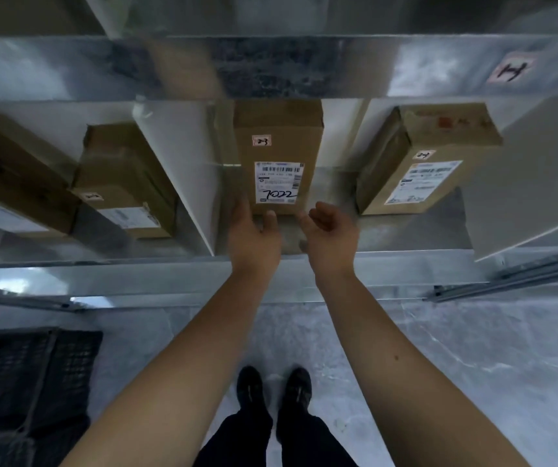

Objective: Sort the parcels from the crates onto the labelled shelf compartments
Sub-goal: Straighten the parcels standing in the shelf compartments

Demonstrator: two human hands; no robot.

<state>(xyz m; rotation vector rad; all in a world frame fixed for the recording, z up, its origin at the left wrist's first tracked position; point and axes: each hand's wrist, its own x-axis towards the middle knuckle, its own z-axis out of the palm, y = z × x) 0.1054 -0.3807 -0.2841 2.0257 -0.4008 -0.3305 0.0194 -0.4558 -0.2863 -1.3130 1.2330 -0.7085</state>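
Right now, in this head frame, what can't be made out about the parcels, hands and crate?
- Middle parcel: printed label text too small; only the handwritten number reads.
- Left hand: whether its fingers touch the parcel is blurred.
- Right hand: open, contact unclear.
- Far-left parcel: cut by the frame edge.
- Black crate: cut off at the edge; contents unseen.
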